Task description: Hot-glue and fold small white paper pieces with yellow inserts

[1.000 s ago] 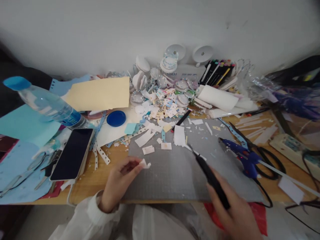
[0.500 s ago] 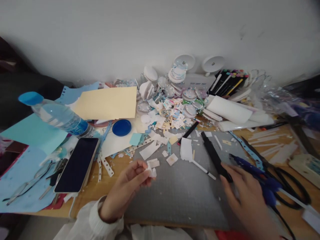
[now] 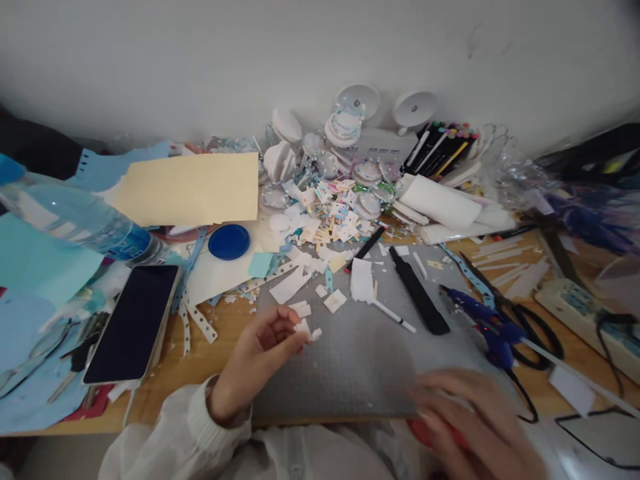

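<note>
My left hand (image 3: 255, 357) hovers over the near left part of the grey cutting mat (image 3: 360, 360), its fingertips pinched on a small white paper piece (image 3: 306, 329). My right hand (image 3: 470, 427) is at the mat's near right edge, smeared by motion, with fingers spread and nothing visible in them. The black craft knife (image 3: 417, 291) lies alone on the mat, apart from both hands. A thin white stick (image 3: 393, 315) and a white paper scrap (image 3: 361, 280) lie just left of the knife.
A phone (image 3: 133, 322) lies face up at the left beside a water bottle (image 3: 85, 223). A blue glue gun (image 3: 483, 320) and black scissors (image 3: 535, 327) sit right of the mat. Paper scraps, a blue lid (image 3: 229, 241), a yellow sheet (image 3: 193, 189) and markers (image 3: 440, 143) crowd the back.
My right hand put the black knife down on the mat, let go and drew back toward me. My left hand kept its pinch on the white piece, drifting slightly right.
</note>
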Available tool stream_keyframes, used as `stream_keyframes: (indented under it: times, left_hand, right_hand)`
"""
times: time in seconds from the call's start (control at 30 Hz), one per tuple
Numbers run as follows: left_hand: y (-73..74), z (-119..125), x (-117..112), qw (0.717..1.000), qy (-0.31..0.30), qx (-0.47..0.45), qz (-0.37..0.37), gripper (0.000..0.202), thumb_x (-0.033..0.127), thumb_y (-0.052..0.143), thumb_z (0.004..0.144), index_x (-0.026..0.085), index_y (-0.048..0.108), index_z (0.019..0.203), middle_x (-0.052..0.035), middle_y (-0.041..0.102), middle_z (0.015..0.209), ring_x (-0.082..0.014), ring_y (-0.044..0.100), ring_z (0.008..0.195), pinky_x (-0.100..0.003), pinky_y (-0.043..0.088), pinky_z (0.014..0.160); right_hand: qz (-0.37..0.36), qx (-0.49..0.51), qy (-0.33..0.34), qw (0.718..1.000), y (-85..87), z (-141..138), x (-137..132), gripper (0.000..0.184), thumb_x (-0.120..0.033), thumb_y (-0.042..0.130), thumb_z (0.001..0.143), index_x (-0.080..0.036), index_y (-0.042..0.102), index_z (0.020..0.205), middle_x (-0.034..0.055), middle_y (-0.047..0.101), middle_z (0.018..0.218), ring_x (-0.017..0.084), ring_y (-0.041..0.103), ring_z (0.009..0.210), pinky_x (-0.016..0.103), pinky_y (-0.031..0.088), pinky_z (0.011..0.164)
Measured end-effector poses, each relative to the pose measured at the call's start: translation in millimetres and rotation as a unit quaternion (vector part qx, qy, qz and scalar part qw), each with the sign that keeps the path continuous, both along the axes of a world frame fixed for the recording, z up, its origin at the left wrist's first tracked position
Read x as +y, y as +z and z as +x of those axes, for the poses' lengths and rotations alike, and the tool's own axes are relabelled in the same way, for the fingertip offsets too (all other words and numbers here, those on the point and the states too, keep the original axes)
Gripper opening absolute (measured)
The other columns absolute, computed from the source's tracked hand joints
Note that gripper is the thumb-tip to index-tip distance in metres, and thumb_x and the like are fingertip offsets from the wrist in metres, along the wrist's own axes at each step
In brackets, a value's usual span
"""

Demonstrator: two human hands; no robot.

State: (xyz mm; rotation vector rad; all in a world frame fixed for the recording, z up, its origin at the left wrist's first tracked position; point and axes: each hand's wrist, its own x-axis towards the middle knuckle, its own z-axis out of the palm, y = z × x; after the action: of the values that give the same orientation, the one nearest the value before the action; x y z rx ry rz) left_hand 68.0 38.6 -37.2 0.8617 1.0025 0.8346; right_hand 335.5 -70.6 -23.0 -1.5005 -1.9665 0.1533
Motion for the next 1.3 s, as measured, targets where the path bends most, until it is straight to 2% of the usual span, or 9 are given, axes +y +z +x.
stream_keyframes:
  times: [0.13, 0.3, 0.5, 0.67, 0.8, 1.03, 1.1, 1.23, 1.3]
  left_hand:
    - [0.1, -4.6, -13.2, 1.000, 0.006, -0.001, 0.026, 0.020, 0.027, 0.074, 0.077, 0.017, 0.059, 0.087, -0.0006, 0.064, 0.074, -0.0107, 0.060, 0.068, -0.019, 0.047, 0.061]
    - [3.9, -8.8, -23.2, 1.000, 0.013, -0.011, 0.017, 0.021, 0.028, 0.072, 0.079, 0.017, 0.058, 0.089, -0.0009, 0.065, 0.074, -0.0104, 0.062, 0.067, -0.020, 0.050, 0.063]
    - [-3.8, -25.6, -17.3, 0.983, 0.075, 0.127, 0.109, 0.019, 0.031, 0.068, 0.080, 0.017, 0.058, 0.089, -0.0018, 0.066, 0.072, -0.0137, 0.065, 0.063, -0.023, 0.053, 0.061]
    - [-22.2, -58.7, -4.3, 0.875, 0.096, 0.379, 0.286, 0.017, 0.029, 0.060, 0.086, 0.020, 0.063, 0.100, -0.0061, 0.070, 0.093, -0.0182, 0.067, 0.082, -0.029, 0.054, 0.075]
    - [-31.8, -69.5, 6.6, 0.782, 0.061, 0.491, 0.378, 0.017, 0.025, 0.053, 0.090, 0.020, 0.064, 0.101, -0.0068, 0.070, 0.096, -0.0189, 0.065, 0.084, -0.029, 0.052, 0.076]
    - [-29.2, -57.1, 15.0, 0.726, 0.057, 0.533, 0.431, 0.026, 0.023, 0.058, 0.087, 0.020, 0.065, 0.111, -0.0125, 0.064, 0.115, -0.0286, 0.059, 0.108, -0.044, 0.044, 0.095]
    - [-18.8, -48.0, 9.7, 0.750, 0.076, 0.492, 0.435, 0.026, 0.021, 0.059, 0.086, 0.021, 0.066, 0.111, -0.0110, 0.065, 0.115, -0.0274, 0.058, 0.108, -0.043, 0.044, 0.096]
    - [4.2, -20.0, -6.2, 0.904, 0.011, 0.257, 0.342, 0.015, 0.022, 0.059, 0.088, 0.021, 0.071, 0.098, -0.0073, 0.070, 0.096, -0.0201, 0.064, 0.092, -0.030, 0.051, 0.081]
    - [9.7, -5.9, -12.0, 0.951, -0.053, 0.135, 0.272, 0.014, 0.023, 0.060, 0.087, 0.018, 0.071, 0.096, -0.0080, 0.070, 0.090, -0.0188, 0.065, 0.085, -0.028, 0.052, 0.076]
  right_hand:
    - [-0.042, 0.010, 0.119, 0.992, 0.5, -66.9, 63.1, 0.039, -0.029, 0.059, 0.087, -0.024, 0.052, 0.125, 0.0075, 0.064, 0.104, 0.021, 0.062, 0.096, 0.035, 0.053, 0.081]
    - [-0.097, 0.133, 0.195, 0.967, -7.9, -96.7, 83.7, 0.009, -0.019, 0.053, 0.090, -0.023, 0.055, 0.097, 0.0039, 0.063, 0.096, 0.016, 0.060, 0.092, 0.030, 0.051, 0.080]
    - [-0.141, 0.299, 0.095, 0.939, -16.4, -83.9, 70.0, 0.004, -0.019, 0.048, 0.092, -0.023, 0.049, 0.091, 0.0022, 0.066, 0.086, 0.015, 0.065, 0.081, 0.026, 0.053, 0.072]
    - [-0.110, 0.201, -0.018, 0.973, -22.2, -54.4, 67.3, 0.007, -0.024, 0.055, 0.089, -0.023, 0.061, 0.094, 0.0024, 0.069, 0.085, 0.016, 0.067, 0.078, 0.026, 0.054, 0.070]
    - [-0.082, 0.166, -0.033, 0.982, -22.8, -41.9, 66.8, 0.013, -0.023, 0.053, 0.090, -0.023, 0.065, 0.096, 0.0037, 0.069, 0.092, 0.018, 0.065, 0.086, 0.029, 0.054, 0.076]
    - [-0.139, 0.242, -0.036, 0.960, -21.5, -53.6, 65.0, 0.018, -0.025, 0.059, 0.087, -0.024, 0.061, 0.105, 0.0033, 0.071, 0.088, 0.017, 0.068, 0.079, 0.028, 0.057, 0.071]
    - [-0.156, 0.321, -0.024, 0.934, -19.9, -61.8, 64.6, 0.023, -0.024, 0.062, 0.085, -0.024, 0.055, 0.107, 0.0001, 0.070, 0.080, 0.015, 0.069, 0.073, 0.024, 0.057, 0.066]
    - [-0.217, 0.449, 0.034, 0.866, -14.9, -79.6, 61.8, 0.018, -0.026, 0.063, 0.085, -0.026, 0.047, 0.095, -0.0028, 0.069, 0.078, 0.012, 0.070, 0.069, 0.020, 0.056, 0.062]
    - [-0.257, 0.467, 0.066, 0.844, -13.2, -86.7, 59.7, 0.018, -0.027, 0.063, 0.086, -0.026, 0.046, 0.091, -0.0029, 0.069, 0.080, 0.011, 0.068, 0.069, 0.020, 0.056, 0.062]
